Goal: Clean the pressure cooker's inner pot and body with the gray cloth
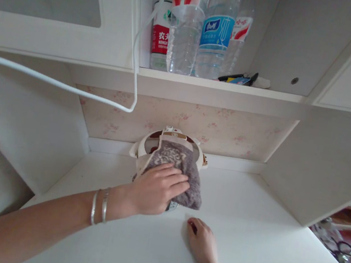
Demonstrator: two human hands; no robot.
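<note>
My left hand [161,187], with two silver bangles on its wrist, presses a grey-brown patterned cloth [177,152] against a cream-white rounded appliance. Its fingers lie together over the cloth. The appliance [141,149], which looks like a small electric cooker, has side handles and a gold-brown panel at the back. Cloth and hand cover most of its front and top. To the right and nearer me, my right hand [202,239] rests on the white desktop [247,224]. Its fingers are curled in a loose fist, and nothing shows in them. It touches neither cloth nor appliance.
Above is an open shelf [282,95] holding several plastic bottles [184,38] and some small dark items [241,78]. A white cable [52,81] hangs from the shelf and runs left. White side panels [326,156] and floral wallpaper [229,129] enclose the desktop.
</note>
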